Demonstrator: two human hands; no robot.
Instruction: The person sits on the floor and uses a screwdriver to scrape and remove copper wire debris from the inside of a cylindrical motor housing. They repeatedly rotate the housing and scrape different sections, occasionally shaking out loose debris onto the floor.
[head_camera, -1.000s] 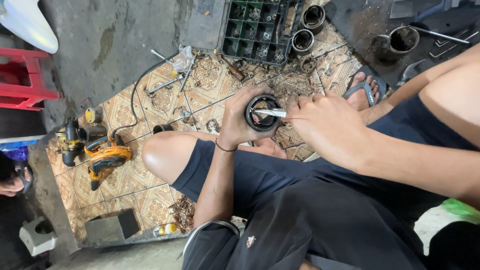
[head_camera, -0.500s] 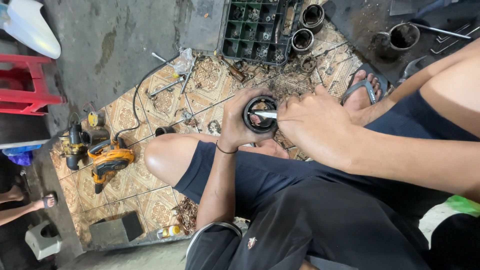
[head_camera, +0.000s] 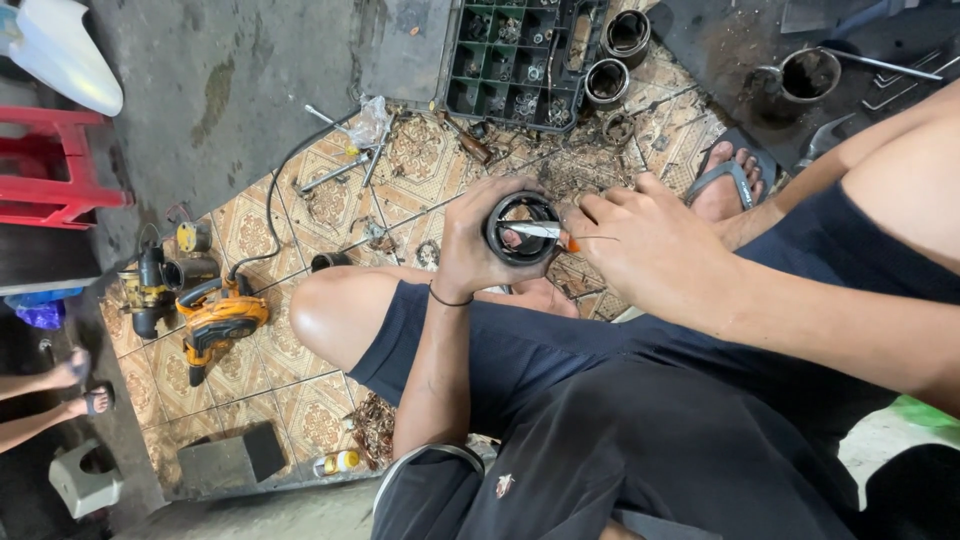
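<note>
Closest to the camera are the person's dark shorts (head_camera: 640, 440) and bent bare knee (head_camera: 330, 315), the person squatting low over the floor. Just above the knee the left hand (head_camera: 478, 245), a thin black band on its wrist, is wrapped around a round black metal part (head_camera: 521, 228) with an open bore, holding it upright in front of the body. The right hand (head_camera: 655, 250) is closed around a slim metal tool with an orange handle (head_camera: 540, 232), whose tip lies across the mouth of the round part. Beneath the hands is a floor of patterned tan and brown tiles (head_camera: 300, 200), dirty and strewn with small debris and metal scraps. A sandalled foot (head_camera: 725, 185) rests on it to the right. On the left of the tiles sits an orange and black power tool (head_camera: 215, 322) with a dark cable running away from it, next to some grimy engine pieces (head_camera: 150, 290). Farther off, loose wrenches (head_camera: 335, 170) and a crumpled plastic bag (head_camera: 370, 120) lie where the tiles meet a stained grey concrete slab (head_camera: 220, 80). Beyond that stands a green compartment tray of small parts (head_camera: 515, 60), with two metal cylinder sleeves (head_camera: 615, 60) beside it. At the far left edge are a red plastic stool (head_camera: 50, 165) and another person's sandalled feet (head_camera: 80, 385).
</note>
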